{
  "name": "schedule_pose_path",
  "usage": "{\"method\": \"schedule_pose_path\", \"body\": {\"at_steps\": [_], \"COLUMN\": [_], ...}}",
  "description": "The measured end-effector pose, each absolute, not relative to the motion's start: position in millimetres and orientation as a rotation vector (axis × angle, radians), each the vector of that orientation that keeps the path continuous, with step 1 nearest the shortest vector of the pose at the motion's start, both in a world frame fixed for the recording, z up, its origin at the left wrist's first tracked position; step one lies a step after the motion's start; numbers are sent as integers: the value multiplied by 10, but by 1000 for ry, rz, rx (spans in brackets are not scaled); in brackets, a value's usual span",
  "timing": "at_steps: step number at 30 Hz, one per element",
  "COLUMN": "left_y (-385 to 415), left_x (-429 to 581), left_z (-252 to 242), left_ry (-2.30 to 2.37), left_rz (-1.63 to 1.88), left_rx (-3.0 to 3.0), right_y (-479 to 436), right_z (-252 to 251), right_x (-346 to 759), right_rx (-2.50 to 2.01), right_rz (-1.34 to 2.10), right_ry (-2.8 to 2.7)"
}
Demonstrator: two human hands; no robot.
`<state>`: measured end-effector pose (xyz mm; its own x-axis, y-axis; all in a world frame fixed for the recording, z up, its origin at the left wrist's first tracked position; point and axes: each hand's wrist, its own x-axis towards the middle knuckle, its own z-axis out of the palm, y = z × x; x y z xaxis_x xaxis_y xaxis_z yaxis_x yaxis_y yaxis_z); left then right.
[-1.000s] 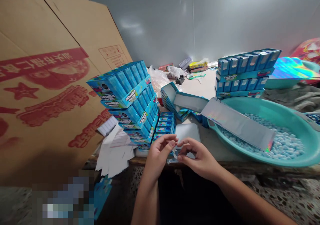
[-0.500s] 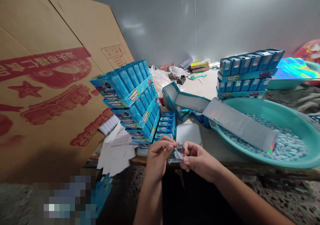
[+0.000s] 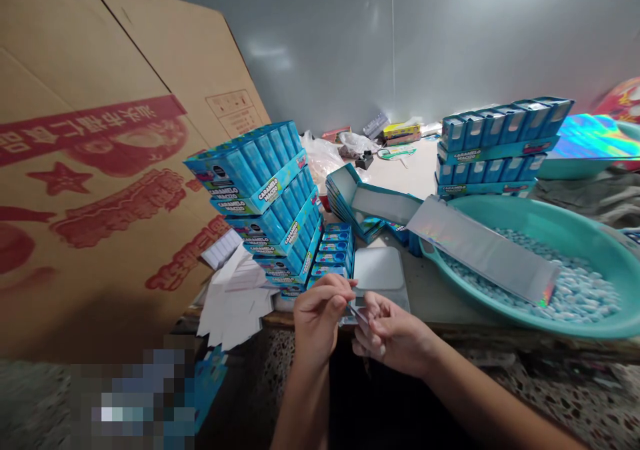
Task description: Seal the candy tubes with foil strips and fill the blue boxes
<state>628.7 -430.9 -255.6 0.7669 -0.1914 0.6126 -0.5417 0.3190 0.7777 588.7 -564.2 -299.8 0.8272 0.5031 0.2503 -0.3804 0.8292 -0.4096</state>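
Observation:
My left hand [image 3: 317, 317] and my right hand [image 3: 393, 335] meet at the table's front edge, both pinched on a small clear plastic piece [image 3: 356, 313] held between their fingertips. Just behind them lies a grey flat tray [image 3: 379, 270]. A leaning stack of blue candy boxes [image 3: 270, 197] stands to the left of my hands. A teal basin [image 3: 545, 263] holding small pale blue candies sits to the right, with a long silver holographic strip [image 3: 483, 250] resting across its rim.
A big printed cardboard sheet [image 3: 100, 157] leans at the left. White paper sheets [image 3: 235, 300] lie by the stack. More blue boxes [image 3: 495, 147] are stacked at the back right, open blue cartons [image 3: 350, 200] in the middle, clutter along the grey wall.
My hands have drawn closer together and slightly down toward me, and both now pinch the small clear piece. The rest of the table is unchanged.

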Motion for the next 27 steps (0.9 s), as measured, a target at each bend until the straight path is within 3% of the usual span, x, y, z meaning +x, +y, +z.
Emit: {"method": "schedule_pose_path", "body": {"at_steps": [9, 19, 24, 27], "left_y": [-4335, -4420, -4430, -4427], "left_x": [6668, 7116, 7111, 7115], "left_z": [-2601, -2402, -2462, -2557], "left_ry": [-185, -117, -147, -115], "left_rz": [322, 330, 692, 695], "left_rx": [1487, 1668, 2203, 2402], "right_y": [-5810, -5779, -5722, -5706], "right_z": [-2944, -2941, -3094, -3187], "right_x": [6310, 6900, 7111, 7167], "right_rx": [-813, -1177, -1187, -1189], "right_rz": [109, -266, -165, -111], "right_ry": [-209, -66, -42, -23]}}
